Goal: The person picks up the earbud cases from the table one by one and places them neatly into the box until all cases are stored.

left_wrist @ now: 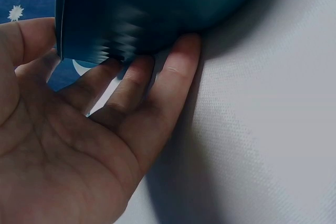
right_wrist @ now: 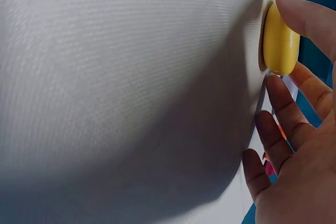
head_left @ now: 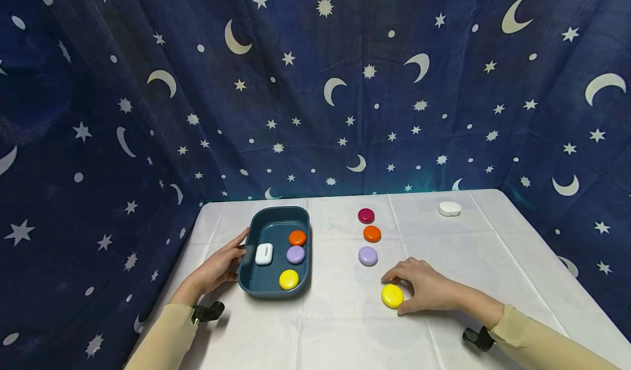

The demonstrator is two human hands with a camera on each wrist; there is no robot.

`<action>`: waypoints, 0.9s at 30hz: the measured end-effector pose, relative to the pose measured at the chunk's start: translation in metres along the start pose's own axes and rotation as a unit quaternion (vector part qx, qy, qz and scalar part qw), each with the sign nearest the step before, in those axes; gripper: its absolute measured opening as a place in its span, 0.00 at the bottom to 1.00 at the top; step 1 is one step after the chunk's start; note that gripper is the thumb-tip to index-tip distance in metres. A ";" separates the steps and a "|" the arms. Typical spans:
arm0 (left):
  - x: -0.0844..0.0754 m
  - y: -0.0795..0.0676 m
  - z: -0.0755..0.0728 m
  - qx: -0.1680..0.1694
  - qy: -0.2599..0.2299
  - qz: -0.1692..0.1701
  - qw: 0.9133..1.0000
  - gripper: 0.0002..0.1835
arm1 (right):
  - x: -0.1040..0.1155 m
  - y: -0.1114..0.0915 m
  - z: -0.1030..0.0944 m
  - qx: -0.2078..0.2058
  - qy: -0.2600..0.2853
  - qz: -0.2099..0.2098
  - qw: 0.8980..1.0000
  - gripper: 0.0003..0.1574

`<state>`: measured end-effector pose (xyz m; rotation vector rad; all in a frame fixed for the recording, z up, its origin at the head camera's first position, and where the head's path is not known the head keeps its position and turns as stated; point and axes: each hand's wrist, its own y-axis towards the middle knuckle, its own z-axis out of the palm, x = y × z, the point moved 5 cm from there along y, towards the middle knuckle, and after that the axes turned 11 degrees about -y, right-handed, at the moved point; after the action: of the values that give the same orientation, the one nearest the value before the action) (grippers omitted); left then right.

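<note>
My left hand (head_left: 220, 268) touches the outer left wall of a dark teal rectangular box (head_left: 245, 282), fingers nearly straight. In the left wrist view, fingertips (left_wrist: 184, 48) rest near the base of its wall. In the box lie a white rounded case (head_left: 264, 254) and orange (head_left: 297, 238), lilac (head_left: 295, 255) and yellow (head_left: 288, 279) glossy discs. My right hand (head_left: 426, 288) is around another yellow disc (head_left: 392, 296) lying on the table, thumb at one side and forefinger at the other. A small gap appears by the forefinger; no firm pinch is visible.
Beyond that yellow disc, a lilac disc (head_left: 367, 256), an orange disc (head_left: 372, 233) and a dark red disc (head_left: 366, 215) form a rough line. A white oval object (head_left: 449, 209) sits at the back right of the white-covered table (head_left: 340, 331). A starry blue curtain (head_left: 305, 112) hangs behind.
</note>
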<state>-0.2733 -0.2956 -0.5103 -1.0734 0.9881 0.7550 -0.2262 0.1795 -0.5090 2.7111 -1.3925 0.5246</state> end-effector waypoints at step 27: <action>-0.002 -0.001 0.002 0.006 -0.007 0.004 1.000 0.31 | 0.000 0.001 0.002 -0.001 0.016 0.002 1.000 0.32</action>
<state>-0.2721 -0.2941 -0.5080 -1.0517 0.9848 0.7617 -0.2267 0.1784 -0.5115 2.6862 -1.3899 0.5652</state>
